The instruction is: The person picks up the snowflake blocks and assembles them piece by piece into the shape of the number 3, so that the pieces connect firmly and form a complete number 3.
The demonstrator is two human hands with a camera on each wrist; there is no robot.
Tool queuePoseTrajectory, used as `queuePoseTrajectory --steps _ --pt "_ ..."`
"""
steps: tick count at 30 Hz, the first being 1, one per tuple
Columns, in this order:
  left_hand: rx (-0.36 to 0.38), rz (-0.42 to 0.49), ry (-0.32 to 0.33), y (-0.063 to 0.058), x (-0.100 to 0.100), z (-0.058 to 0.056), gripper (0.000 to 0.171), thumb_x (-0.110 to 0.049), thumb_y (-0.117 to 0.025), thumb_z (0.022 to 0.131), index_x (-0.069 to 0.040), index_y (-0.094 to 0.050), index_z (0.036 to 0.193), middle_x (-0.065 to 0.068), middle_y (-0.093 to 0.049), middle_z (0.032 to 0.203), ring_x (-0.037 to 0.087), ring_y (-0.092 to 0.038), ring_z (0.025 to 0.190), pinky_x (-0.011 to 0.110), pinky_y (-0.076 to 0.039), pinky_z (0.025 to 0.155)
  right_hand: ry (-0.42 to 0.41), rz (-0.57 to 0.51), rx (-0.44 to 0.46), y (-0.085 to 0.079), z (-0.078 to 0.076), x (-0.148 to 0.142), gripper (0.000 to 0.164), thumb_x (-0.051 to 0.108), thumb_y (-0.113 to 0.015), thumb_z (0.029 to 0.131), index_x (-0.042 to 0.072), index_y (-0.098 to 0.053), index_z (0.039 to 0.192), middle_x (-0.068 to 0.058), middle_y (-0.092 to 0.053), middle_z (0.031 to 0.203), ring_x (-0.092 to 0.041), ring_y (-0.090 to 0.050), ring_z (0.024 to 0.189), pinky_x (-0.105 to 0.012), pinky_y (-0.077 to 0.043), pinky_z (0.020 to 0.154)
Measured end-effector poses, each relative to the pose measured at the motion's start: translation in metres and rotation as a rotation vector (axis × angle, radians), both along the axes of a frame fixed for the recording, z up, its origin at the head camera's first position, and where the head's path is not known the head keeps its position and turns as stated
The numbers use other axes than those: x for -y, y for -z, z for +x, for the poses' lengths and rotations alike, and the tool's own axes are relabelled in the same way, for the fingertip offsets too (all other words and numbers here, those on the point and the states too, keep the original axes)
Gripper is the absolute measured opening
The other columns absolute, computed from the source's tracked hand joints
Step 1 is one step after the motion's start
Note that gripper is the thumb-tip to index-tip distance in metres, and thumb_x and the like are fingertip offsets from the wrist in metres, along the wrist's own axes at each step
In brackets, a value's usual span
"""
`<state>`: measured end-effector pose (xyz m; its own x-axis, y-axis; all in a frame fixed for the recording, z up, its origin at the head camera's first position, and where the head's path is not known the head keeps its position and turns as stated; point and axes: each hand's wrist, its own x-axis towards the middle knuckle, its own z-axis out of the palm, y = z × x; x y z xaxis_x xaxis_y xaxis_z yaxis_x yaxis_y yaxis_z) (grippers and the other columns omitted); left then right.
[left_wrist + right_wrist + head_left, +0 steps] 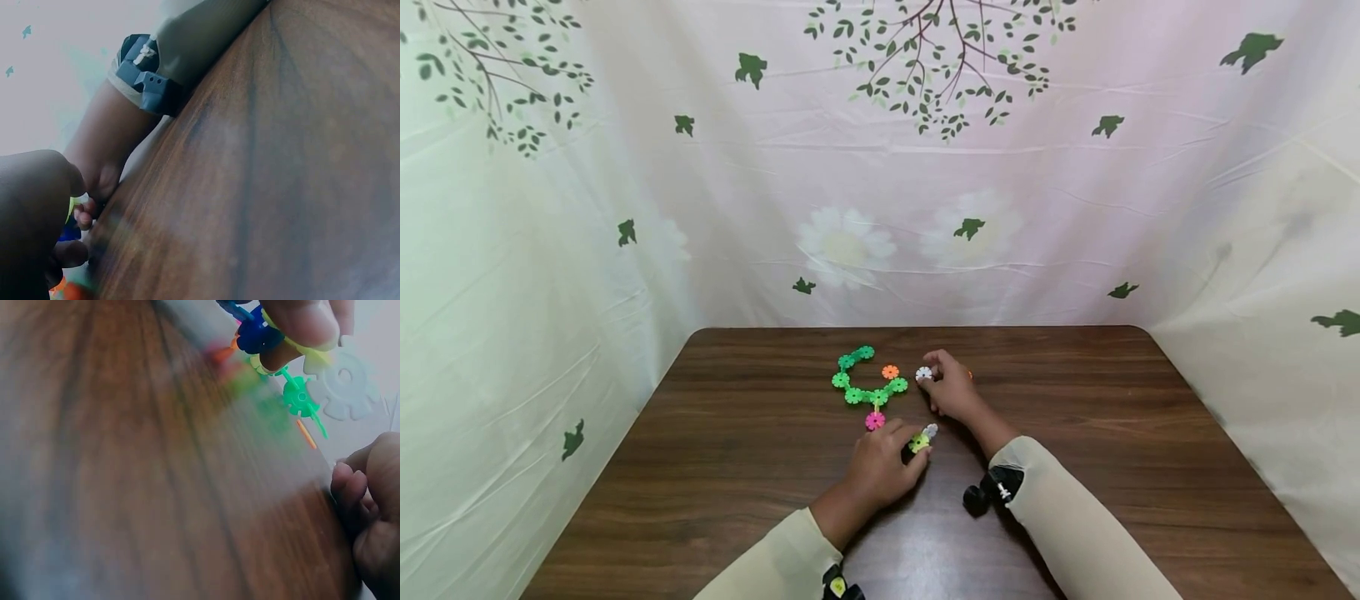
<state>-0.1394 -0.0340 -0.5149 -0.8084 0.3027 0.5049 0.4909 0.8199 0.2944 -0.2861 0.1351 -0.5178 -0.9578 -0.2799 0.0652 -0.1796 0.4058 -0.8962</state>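
My left hand holds joined snowflake discs: a yellow disc, a white disc slotted to it, and a dark blue disc seen in the wrist views. Farther forward, my right hand pinches a loose white snowflake disc at the table surface. In the right wrist view, the curled fingers mostly hide that disc. A curved chain of green snowflake discs lies left of the right hand. At its near side is a pink disc, just beyond the left hand's fingers.
An orange disc lies between the green chain and the right hand. Another orange piece shows partly behind that hand. The brown wooden table meets a printed cloth backdrop at its far edge.
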Motion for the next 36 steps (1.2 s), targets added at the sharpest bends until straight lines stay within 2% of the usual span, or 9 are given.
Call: queuePoseTrajectory --steps 3,9,15,20,25,30,36 --pt "0.004 -0.005 -0.003 0.000 0.000 0.000 0.029 -0.030 -0.083 0.097 -0.016 -0.082 0.122 0.000 -0.077 0.107 0.017 -0.076 0.093 0.032 -0.060 0.065 -0.011 -0.047 -0.005 0.001 0.002 -0.004 0.044 0.005 -0.070 0.106 0.000 -0.056 0.148 -0.008 -0.057 0.091 -0.016 -0.057 0.050 -0.031 -0.050 0.045" --pt "-0.007 -0.001 0.003 0.000 0.000 0.000 0.029 -0.029 -0.083 0.097 -0.016 -0.081 0.122 0.000 -0.076 0.107 0.019 -0.076 0.088 0.031 -0.057 0.062 -0.059 -0.147 -0.039 0.002 0.013 -0.012 0.041 0.003 -0.070 0.106 -0.006 -0.061 0.144 -0.014 -0.061 0.086 -0.014 -0.057 0.050 -0.028 -0.049 0.043" --pt "-0.016 -0.024 -0.003 -0.001 0.000 0.000 0.029 -0.030 -0.083 0.098 -0.015 -0.081 0.122 0.000 -0.076 0.107 0.019 -0.076 0.084 0.030 -0.056 0.061 -0.082 -0.126 -0.026 0.001 0.023 -0.019 0.042 0.004 -0.068 0.107 -0.005 -0.061 0.147 -0.014 -0.061 0.089 -0.013 -0.057 0.052 -0.028 -0.050 0.045" --pt "-0.030 -0.027 0.009 0.000 -0.001 0.000 0.029 -0.028 -0.082 0.099 -0.013 -0.080 0.123 0.002 -0.076 0.109 0.018 -0.077 0.087 0.033 -0.061 0.067 -0.081 -0.117 0.007 0.000 0.034 -0.024 0.043 0.002 -0.066 0.107 -0.002 -0.060 0.149 -0.014 -0.063 0.098 -0.013 -0.059 0.060 -0.025 -0.050 0.050" --pt "-0.048 0.052 0.034 0.001 -0.002 -0.002 0.026 -0.019 -0.083 0.097 -0.005 -0.080 0.118 0.008 -0.076 0.107 0.020 -0.077 0.093 0.034 -0.065 0.078 -0.095 -0.099 0.016 0.001 0.047 -0.029 0.044 0.002 -0.065 0.108 -0.002 -0.059 0.152 -0.011 -0.064 0.092 -0.012 -0.059 0.062 -0.024 -0.049 0.055" --pt "-0.019 0.161 0.036 0.001 -0.005 -0.002 0.022 -0.011 -0.083 0.095 -0.001 -0.079 0.115 0.012 -0.075 0.108 0.024 -0.077 0.098 0.037 -0.065 0.086 -0.101 -0.104 0.033 0.000 0.059 -0.035 0.045 0.003 -0.063 0.109 -0.001 -0.058 0.153 -0.009 -0.063 0.082 -0.013 -0.059 0.062 -0.024 -0.049 0.056" --pt "0.021 0.269 0.033 0.002 -0.007 -0.003 0.020 -0.005 -0.083 0.093 0.002 -0.078 0.111 0.013 -0.075 0.106 0.025 -0.077 0.098 0.037 -0.065 0.086 -0.126 -0.138 0.040 -0.001 0.066 -0.038 0.044 0.001 -0.064 0.107 -0.006 -0.058 0.151 -0.012 -0.063 0.082 -0.011 -0.060 0.064 -0.023 -0.050 0.058"
